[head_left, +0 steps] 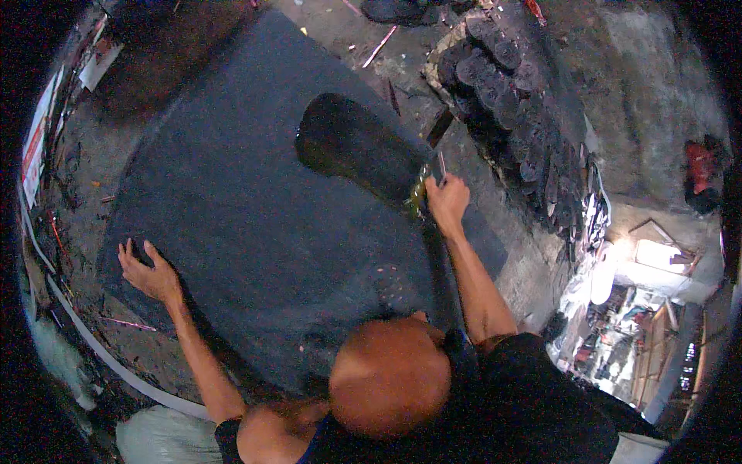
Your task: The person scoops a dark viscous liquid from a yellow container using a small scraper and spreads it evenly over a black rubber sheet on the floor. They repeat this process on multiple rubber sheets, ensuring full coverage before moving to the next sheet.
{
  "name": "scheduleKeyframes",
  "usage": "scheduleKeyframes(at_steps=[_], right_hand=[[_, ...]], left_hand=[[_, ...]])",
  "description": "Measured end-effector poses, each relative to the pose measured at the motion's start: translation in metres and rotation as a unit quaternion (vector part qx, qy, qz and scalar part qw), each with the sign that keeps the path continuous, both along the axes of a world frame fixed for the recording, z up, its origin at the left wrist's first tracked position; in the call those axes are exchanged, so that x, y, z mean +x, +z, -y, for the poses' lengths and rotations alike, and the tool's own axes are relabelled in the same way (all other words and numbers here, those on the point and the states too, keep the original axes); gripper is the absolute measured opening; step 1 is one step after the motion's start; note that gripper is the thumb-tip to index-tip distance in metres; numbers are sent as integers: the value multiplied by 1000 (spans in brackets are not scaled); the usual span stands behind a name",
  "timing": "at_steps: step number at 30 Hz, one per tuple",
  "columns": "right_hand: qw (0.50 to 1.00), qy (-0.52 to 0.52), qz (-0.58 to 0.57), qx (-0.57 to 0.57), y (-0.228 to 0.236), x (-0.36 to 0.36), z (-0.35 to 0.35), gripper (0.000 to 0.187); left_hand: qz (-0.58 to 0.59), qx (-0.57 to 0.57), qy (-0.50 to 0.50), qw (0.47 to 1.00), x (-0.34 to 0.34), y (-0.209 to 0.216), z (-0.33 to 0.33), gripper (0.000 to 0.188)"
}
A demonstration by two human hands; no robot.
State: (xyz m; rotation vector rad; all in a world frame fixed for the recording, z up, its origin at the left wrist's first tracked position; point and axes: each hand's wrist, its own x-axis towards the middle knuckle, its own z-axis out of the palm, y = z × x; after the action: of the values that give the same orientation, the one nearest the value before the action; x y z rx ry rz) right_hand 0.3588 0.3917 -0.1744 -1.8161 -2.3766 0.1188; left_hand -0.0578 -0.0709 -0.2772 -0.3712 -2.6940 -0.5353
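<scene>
A large dark grey sheet (255, 193) lies spread over the ground before me. On it rests a long dark piece (352, 143), rounded and wide at its far end and narrower toward me. The near end carries a shiny yellow-green band (418, 189). Beside that band my right hand (448, 203) is closed, with a thin pale stick-like tool (442, 162) standing up from the fingers; its kind is unclear. At the sheet's left edge my left hand (151, 272) lies with fingers apart, holding nothing.
Stacked dark pieces (502, 93) stand to the right of the sheet. Thin pinkish strips (379, 46) and scraps litter the floor. A pale curved edging (108, 359) runs along the left. Bright light falls on clutter (618, 340) at lower right. A red-and-black object (702, 172) is far right.
</scene>
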Motion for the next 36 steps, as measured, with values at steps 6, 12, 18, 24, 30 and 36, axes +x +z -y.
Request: scheduleKeyframes(at_steps=[6, 12, 18, 24, 30, 36], right_hand=[[995, 60, -23, 79, -12, -135, -22, 40], [998, 26, -49, 6, 4, -230, -48, 47], [998, 51, -32, -16, -5, -320, -81, 53], [988, 147, -42, 1, -7, -430, -107, 59], [966, 257, 12, 14, 5, -480, -123, 59], [867, 487, 104, -17, 16, -479, -82, 42]], left_hand=[[26, 9, 9, 1000, 2, 12, -15, 47], [43, 16, 31, 998, 15, 25, -21, 44], [49, 14, 31, 998, 17, 32, -27, 44], [60, 23, 50, 997, 18, 35, -28, 45], [63, 28, 38, 997, 16, 33, -32, 44], [55, 0, 47, 997, 17, 31, -27, 44]])
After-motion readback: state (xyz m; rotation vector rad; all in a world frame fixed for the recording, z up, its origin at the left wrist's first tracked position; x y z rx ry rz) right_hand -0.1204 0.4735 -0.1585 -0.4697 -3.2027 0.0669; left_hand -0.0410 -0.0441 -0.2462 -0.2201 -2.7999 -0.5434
